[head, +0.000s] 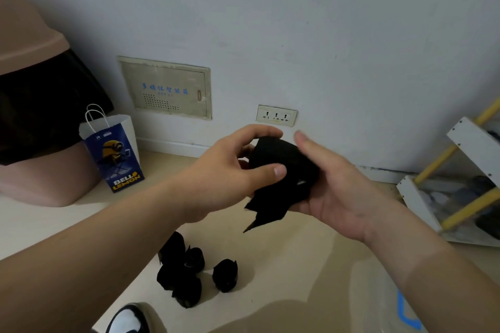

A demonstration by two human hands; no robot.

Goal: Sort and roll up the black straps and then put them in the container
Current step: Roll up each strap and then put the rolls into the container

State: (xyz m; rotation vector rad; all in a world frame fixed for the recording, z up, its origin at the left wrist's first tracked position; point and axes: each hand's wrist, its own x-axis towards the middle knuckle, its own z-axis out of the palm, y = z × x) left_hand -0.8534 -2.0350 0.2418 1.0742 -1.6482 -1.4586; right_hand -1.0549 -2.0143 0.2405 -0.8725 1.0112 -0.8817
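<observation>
Both hands hold one partly rolled black strap (281, 167) in mid-air, above the floor and in front of the wall. My left hand (232, 167) pinches the roll, thumb on its front and fingers curled over its top. My right hand (332, 186) cups the roll from the right and below, palm up. A loose tail of the strap hangs down under the roll. Several rolled black straps (189, 273) lie together on the beige floor below, one of them (225, 274) a little apart to the right. I cannot make out a container for the straps.
A blue paper bag with a yellow cartoon figure (115, 151) stands by the wall at left, next to a pink bin with a black liner (35, 105). A white and yellow rack (457, 184) leans at right. A shoe (127, 319) shows at the bottom edge.
</observation>
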